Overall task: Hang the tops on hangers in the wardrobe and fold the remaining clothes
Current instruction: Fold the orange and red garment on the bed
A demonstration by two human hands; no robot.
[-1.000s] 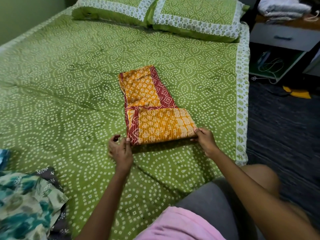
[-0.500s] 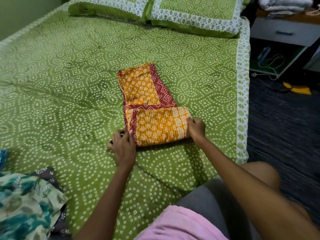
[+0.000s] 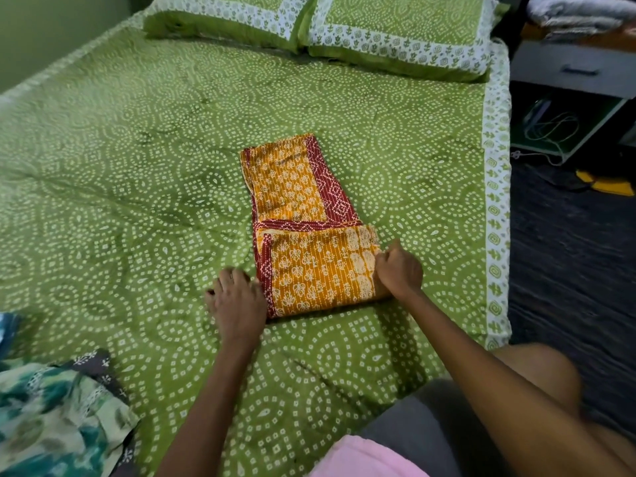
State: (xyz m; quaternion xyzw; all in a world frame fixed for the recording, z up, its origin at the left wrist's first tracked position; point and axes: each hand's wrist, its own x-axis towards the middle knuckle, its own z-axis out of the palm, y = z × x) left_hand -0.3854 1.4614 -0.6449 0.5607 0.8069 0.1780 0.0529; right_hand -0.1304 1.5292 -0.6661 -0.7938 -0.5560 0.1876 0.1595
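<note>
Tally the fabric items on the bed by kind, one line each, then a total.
Pillows: 2, left and right.
Orange-and-red garment, part folded, both hands at it: 1.
Teal-patterned garment: 1.
Dark printed garment beneath it: 1.
Green bedspread: 1.
Total: 6.

No readable text, labels, brands, numbers or signs anywhere in view. The fabrics carry only printed motifs: dots, leaves, diamonds. Nothing legible on the furniture at 1 to 2 o'clock; detail there too blurred.
</note>
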